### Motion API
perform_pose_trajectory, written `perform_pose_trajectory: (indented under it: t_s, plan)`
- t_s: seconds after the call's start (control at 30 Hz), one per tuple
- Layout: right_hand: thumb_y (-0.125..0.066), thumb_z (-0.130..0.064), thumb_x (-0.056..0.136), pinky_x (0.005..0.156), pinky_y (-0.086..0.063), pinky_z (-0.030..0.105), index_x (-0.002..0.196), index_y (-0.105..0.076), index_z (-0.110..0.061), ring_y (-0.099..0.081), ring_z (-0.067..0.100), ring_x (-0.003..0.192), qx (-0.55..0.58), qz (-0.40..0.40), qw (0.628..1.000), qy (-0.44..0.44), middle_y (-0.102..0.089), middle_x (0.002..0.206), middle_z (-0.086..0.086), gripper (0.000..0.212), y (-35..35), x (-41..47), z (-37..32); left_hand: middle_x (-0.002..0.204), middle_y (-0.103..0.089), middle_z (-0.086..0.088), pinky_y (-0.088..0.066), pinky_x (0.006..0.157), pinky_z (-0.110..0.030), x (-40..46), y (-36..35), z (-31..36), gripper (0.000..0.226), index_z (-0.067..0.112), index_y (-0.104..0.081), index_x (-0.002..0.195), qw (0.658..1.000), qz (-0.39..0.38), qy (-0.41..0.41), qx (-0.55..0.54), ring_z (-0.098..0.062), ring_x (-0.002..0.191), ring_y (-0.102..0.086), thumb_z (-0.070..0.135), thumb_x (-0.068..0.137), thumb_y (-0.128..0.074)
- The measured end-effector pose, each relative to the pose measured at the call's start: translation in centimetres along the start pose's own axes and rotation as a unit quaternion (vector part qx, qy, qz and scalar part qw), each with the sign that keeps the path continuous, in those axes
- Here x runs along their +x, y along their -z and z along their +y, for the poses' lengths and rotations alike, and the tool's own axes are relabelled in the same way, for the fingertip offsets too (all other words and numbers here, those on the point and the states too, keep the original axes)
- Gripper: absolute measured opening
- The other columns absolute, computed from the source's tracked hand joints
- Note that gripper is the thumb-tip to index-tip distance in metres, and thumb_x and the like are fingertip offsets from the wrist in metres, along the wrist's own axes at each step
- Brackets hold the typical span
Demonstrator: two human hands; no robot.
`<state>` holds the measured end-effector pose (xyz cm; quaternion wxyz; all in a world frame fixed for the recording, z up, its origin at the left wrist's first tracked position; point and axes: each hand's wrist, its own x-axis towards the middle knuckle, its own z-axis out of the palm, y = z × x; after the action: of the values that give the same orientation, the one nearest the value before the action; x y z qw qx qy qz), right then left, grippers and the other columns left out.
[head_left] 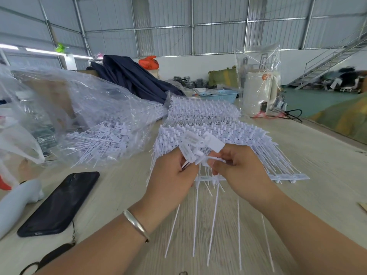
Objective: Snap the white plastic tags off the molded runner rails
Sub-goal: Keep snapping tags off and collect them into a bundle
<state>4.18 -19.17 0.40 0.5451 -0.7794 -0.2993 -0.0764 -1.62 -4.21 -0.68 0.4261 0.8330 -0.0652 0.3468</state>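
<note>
My left hand point(170, 173) grips a bunch of loose white tags point(190, 147) whose flat heads fan out above my fingers. Opposite it, my right hand point(238, 167) pinches a white tag point(213, 144) at the end of a runner rail point(206, 178), close against the bunch. Long thin tails point(195, 219) hang down from the rail toward me. Behind my hands, stacks of uncut tag rails point(202, 116) lie on the wooden table point(317, 175). Whether the pinched tag is still joined to the rail is hidden by my fingers.
At the left, a clear plastic bag point(83, 116) holds a heap of separated tags point(103, 139). A black phone point(59, 203) lies at the front left beside a grey object point(17, 201). A blue basket point(220, 96), dark cloth point(135, 78) and a wrapped white appliance point(258, 92) stand at the back.
</note>
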Motion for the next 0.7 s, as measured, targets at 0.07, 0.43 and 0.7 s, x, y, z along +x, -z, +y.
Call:
perform_pose_trajectory:
  t_s: [0.07, 0.43, 0.7]
  plan:
    - [-0.061, -0.004, 0.089, 0.053, -0.039, 0.021, 0.071, -0.065, -0.019, -0.050, 0.011, 0.052, 0.017, -0.015, 1.000, -0.004, -0.062, 0.059, -0.003, 0.024, 0.2, 0.0, -0.1, 0.047, -0.051, 0.006, -0.036, 0.047, -0.010, 0.1, 0.2, 0.0, 0.041, 0.029, -0.047, 0.055, 1.000, -0.006, 0.010, -0.012, -0.001, 0.043, -0.046, 0.009, 0.088, -0.060]
    - [-0.052, -0.004, 0.095, 0.059, -0.035, 0.012, 0.080, -0.059, -0.008, -0.045, 0.005, 0.058, 0.104, -0.105, 0.989, 0.027, -0.051, 0.059, -0.008, 0.017, 0.8, 0.4, -0.5, 0.050, -0.036, 0.005, -0.013, 0.034, -0.016, 1.5, 1.6, -0.2, 0.018, 0.021, -0.050, 0.064, 0.870, -0.162, 0.245, -0.396, -0.005, 0.037, -0.020, 0.021, 0.078, -0.061]
    - [-0.061, -0.002, 0.088, 0.057, -0.038, 0.015, 0.084, -0.069, 0.001, -0.042, 0.011, 0.053, 0.144, -0.086, 0.985, 0.023, -0.049, 0.055, 0.002, 0.010, 1.2, 0.7, 0.1, 0.050, -0.035, 0.004, -0.019, 0.034, -0.015, 1.4, 1.4, -0.6, 0.027, 0.024, -0.053, 0.059, 0.906, -0.135, 0.246, -0.317, -0.007, 0.039, -0.027, 0.023, 0.081, -0.069]
